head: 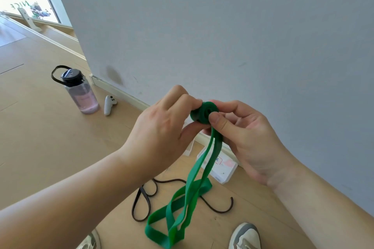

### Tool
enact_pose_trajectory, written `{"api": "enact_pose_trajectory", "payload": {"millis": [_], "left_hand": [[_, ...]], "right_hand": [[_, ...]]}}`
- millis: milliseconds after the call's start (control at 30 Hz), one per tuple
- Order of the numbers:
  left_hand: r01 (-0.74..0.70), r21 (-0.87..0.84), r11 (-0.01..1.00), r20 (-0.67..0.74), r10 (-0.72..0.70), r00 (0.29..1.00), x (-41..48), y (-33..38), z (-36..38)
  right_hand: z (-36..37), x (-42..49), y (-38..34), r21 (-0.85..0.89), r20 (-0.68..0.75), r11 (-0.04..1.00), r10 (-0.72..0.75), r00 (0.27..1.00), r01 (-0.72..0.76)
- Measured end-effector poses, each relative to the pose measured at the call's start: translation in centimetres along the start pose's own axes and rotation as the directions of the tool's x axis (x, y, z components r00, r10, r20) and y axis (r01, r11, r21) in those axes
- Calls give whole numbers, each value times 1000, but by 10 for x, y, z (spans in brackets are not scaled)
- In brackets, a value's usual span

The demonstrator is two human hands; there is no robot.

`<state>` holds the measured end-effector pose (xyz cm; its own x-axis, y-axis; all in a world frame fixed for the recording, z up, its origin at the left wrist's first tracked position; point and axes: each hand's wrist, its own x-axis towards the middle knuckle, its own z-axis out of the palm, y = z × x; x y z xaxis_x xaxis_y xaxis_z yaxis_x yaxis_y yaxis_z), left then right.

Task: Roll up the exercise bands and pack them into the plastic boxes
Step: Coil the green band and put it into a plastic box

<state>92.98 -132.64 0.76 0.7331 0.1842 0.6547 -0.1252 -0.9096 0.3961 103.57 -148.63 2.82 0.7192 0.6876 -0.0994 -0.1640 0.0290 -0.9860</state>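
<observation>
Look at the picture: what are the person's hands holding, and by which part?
Both hands, left and right, pinch the green exercise band at its rolled-up end; the unrolled rest hangs down loose.

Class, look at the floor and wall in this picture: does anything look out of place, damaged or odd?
A dark smudge stains the wall low down, near the bottle. A white controller lies loose on the floor by the skirting. The dark band sprawls unrolled beneath the green band. Nothing is spilled.
</observation>
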Motion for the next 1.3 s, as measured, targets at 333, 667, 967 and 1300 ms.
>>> {"api": "enact_pose_trajectory", "payload": {"millis": [333, 667, 967, 1300], "left_hand": [[477, -387, 789, 234, -417, 878, 0, 12, 7], [634, -469, 615, 478, -426, 768, 9, 8, -11], [575, -660, 484, 285, -546, 788, 9, 10, -9], [651, -655, 383, 346, -614, 710, 4, 23, -5]], "right_hand": [[-6, 4, -4, -465, 15, 866, -200, 980, 184], [-4, -2, -8, -598, 133, 777, -148, 980, 198], [6, 0, -3, -149, -33, 982, -118, 992, 112], [12, -2, 0, -238, -96, 948, -238, 967, 210]]}}
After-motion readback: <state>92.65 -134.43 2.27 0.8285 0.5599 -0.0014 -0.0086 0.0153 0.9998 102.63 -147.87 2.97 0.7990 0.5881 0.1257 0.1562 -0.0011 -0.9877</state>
